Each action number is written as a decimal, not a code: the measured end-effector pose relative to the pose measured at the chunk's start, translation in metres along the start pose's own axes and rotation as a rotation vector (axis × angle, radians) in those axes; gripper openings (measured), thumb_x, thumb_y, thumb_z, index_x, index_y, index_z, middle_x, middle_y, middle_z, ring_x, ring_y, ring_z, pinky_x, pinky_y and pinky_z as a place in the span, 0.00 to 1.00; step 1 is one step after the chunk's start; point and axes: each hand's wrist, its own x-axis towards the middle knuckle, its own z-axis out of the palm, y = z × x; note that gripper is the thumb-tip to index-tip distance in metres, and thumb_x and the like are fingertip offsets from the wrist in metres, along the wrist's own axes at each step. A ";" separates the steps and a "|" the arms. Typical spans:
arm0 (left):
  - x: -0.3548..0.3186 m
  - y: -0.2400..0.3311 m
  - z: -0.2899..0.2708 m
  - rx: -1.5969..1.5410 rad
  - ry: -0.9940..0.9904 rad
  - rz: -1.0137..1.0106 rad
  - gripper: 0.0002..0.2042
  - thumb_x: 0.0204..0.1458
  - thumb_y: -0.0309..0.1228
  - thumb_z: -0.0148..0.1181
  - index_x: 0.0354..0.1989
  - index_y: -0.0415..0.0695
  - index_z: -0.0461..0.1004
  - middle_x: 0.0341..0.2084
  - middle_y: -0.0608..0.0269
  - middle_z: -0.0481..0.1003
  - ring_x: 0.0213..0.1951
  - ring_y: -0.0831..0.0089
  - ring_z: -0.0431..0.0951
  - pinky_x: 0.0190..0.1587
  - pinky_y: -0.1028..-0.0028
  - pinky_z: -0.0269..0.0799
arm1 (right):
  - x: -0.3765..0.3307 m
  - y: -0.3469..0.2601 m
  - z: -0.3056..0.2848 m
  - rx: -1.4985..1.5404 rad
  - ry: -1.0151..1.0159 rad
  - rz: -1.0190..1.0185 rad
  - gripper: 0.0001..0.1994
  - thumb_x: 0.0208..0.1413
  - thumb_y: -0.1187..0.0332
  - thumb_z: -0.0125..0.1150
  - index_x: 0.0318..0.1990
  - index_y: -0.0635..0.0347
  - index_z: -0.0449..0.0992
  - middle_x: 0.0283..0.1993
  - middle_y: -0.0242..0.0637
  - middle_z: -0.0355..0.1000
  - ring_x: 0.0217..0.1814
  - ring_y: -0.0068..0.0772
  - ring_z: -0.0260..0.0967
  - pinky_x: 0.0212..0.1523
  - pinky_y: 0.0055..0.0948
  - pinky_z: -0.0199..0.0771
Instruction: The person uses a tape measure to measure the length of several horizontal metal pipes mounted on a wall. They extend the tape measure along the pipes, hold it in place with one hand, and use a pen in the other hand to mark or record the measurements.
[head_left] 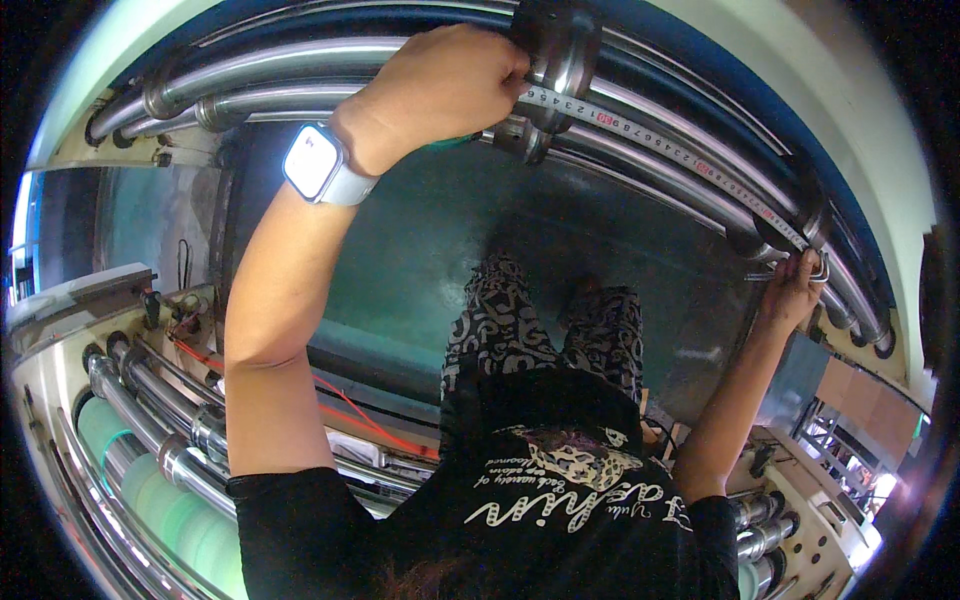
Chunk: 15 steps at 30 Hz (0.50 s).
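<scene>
Tape measure (650, 135) stretched along the shiny steel rollers (300, 95) at the top of the view, running from upper middle down to the right. Left hand (445, 85) fisted, pinching the tape's near end against a roller, right beside a dark metal collar (560, 55) clamped on the shafts. White smartwatch (318, 165) on that wrist, face up. Right hand (795, 290) far out at the right, fingers curled around the tape's other end by another dark ring (795, 215) on the roller; a small metal hook or key (790, 275) sticks out of the grip, cannot tell exactly what it is. Both arms extended, hands well apart, tape taut between them and lying on the roller surface. Below the rollers, a dark green floor (430, 250). Person wears a black printed shirt (540, 500) and patterned trousers (500, 320). More chrome rollers (170, 420) with pale green sleeves at lower left, a red cable (350, 405) running across them. Further roller ends (765, 530) at lower right.
</scene>
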 end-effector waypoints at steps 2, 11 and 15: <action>0.000 0.000 0.000 -0.002 -0.002 -0.006 0.08 0.45 0.35 0.52 0.26 0.44 0.72 0.20 0.52 0.71 0.27 0.53 0.71 0.29 0.62 0.66 | 0.001 0.000 0.000 -0.003 0.009 0.004 0.05 0.49 0.69 0.57 0.28 0.53 0.66 0.21 0.25 0.63 0.18 0.16 0.55 0.15 0.14 0.54; 0.000 -0.001 -0.003 -0.007 -0.029 -0.011 0.09 0.45 0.36 0.51 0.28 0.44 0.73 0.20 0.52 0.71 0.27 0.53 0.71 0.30 0.62 0.67 | 0.005 0.004 -0.007 -0.023 -0.061 -0.008 0.05 0.49 0.68 0.57 0.28 0.54 0.66 0.20 0.25 0.63 0.18 0.16 0.56 0.15 0.14 0.55; 0.001 0.002 -0.003 -0.012 -0.026 -0.016 0.09 0.46 0.35 0.51 0.28 0.44 0.72 0.20 0.51 0.71 0.27 0.53 0.71 0.30 0.62 0.67 | 0.006 0.006 -0.010 -0.001 -0.070 -0.008 0.05 0.49 0.68 0.57 0.29 0.55 0.66 0.20 0.25 0.61 0.18 0.16 0.55 0.15 0.16 0.55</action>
